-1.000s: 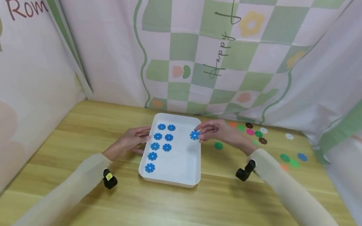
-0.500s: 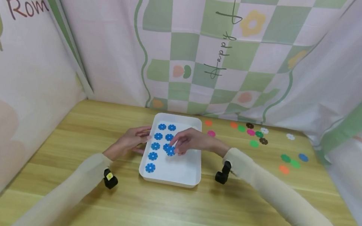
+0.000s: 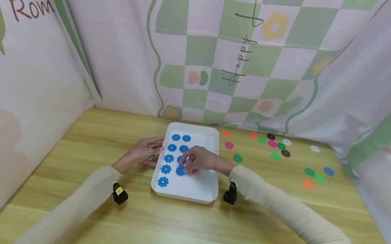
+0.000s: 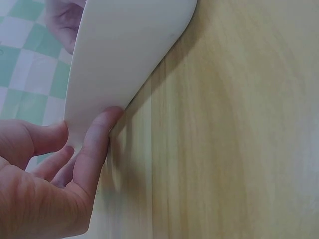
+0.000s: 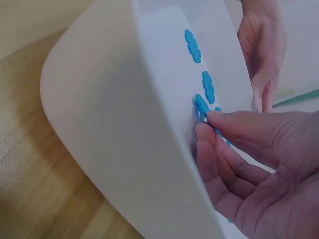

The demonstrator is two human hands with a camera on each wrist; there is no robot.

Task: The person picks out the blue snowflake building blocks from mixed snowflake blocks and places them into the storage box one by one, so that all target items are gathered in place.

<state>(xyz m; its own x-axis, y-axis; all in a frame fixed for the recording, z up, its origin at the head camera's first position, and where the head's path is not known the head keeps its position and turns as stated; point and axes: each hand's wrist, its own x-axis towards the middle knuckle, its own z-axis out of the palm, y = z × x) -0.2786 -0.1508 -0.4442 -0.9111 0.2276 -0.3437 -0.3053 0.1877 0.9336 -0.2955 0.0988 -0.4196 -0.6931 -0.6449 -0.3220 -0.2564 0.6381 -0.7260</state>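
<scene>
A white tray (image 3: 196, 189) lies on the table, holding blue notched snowflake discs in two columns along its left side. My right hand (image 3: 199, 159) reaches into it, thumb and fingertips pinching a blue snowflake disc (image 3: 180, 171) at the lower end of the second column. In the right wrist view this disc (image 5: 201, 105) is low against the tray floor; whether it touches is unclear. Part of the second column is hidden behind my fingers. On the tray's left side, my left hand (image 3: 139, 151) has its thumb at the rim and an extended finger (image 4: 94, 144) against the outer wall.
Loose discs lie on the table right of the tray: a dark green disc (image 3: 237, 158), a pink disc (image 3: 229, 145), an orange disc (image 3: 307, 184), a blue disc (image 3: 329, 171) and several others. A patterned curtain (image 3: 232, 61) closes off the table's back.
My right hand has carried the blue disc from the tray's right rim leftward and then down to the second column. My left hand has stayed at the tray's left side.
</scene>
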